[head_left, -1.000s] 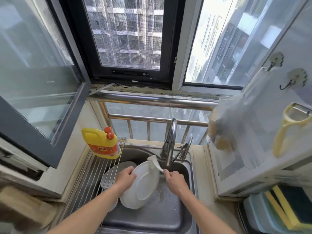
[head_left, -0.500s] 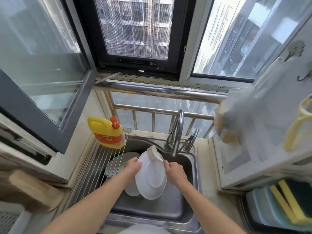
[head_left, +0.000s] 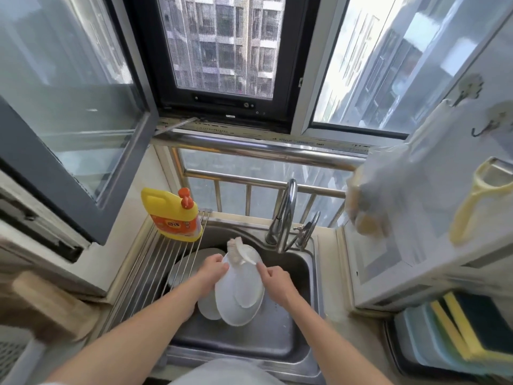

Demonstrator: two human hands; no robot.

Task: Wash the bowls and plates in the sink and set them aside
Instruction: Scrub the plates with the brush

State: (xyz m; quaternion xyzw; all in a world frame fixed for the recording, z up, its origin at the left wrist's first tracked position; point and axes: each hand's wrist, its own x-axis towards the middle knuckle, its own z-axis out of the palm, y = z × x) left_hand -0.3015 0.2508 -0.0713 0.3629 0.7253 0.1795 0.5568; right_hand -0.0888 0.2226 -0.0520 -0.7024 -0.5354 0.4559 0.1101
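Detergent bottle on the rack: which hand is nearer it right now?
Left. The left hand grips the plate below and right of the detergent bottle; the right hand, holding the brush, is farther right.

Orange label on yellow detergent bottle (head_left: 172, 215), print unreadable

One head-worn camera (wide-angle, edges bent) looks forward and steeply down from close above the sink (head_left: 302, 276), taking in the window (head_left: 222, 51) beyond.
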